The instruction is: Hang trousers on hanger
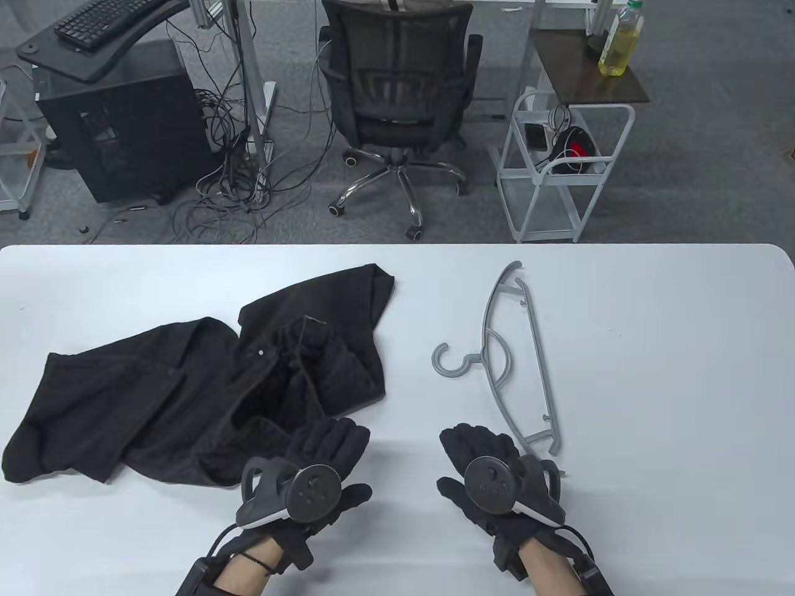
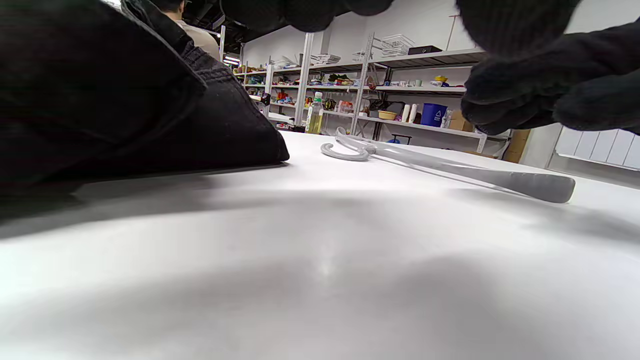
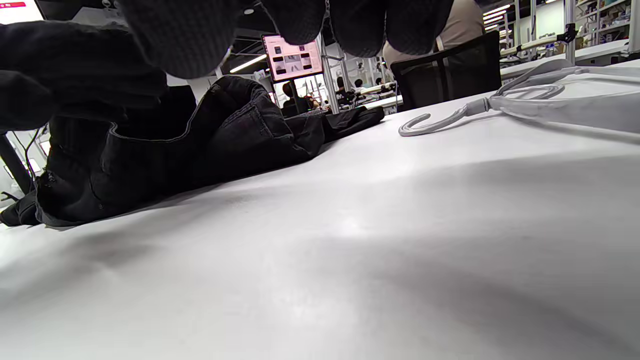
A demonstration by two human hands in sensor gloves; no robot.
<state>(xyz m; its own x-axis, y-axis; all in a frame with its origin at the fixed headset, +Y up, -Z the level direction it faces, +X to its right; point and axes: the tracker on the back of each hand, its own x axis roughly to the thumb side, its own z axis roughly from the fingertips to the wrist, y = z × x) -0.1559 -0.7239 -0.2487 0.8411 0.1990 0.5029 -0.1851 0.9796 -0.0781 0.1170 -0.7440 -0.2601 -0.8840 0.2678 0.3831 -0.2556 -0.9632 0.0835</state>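
Black trousers [image 1: 199, 385] lie crumpled on the left half of the white table [image 1: 652, 347]; they also show in the left wrist view [image 2: 125, 110] and the right wrist view [image 3: 200, 145]. A grey plastic hanger [image 1: 515, 360] lies flat right of centre, hook pointing left; it also shows in the left wrist view [image 2: 450, 170] and the right wrist view [image 3: 525, 105]. My left hand [image 1: 329, 447] hovers at the trousers' near right edge, fingers spread, holding nothing. My right hand [image 1: 478, 447] hovers just left of the hanger's near end, fingers open, empty.
Beyond the table's far edge stand a black office chair [image 1: 397, 99], a white wire cart [image 1: 559, 167], a side table with a bottle of yellow liquid [image 1: 621, 40], a computer tower [image 1: 124, 136] and tangled cables on the floor.
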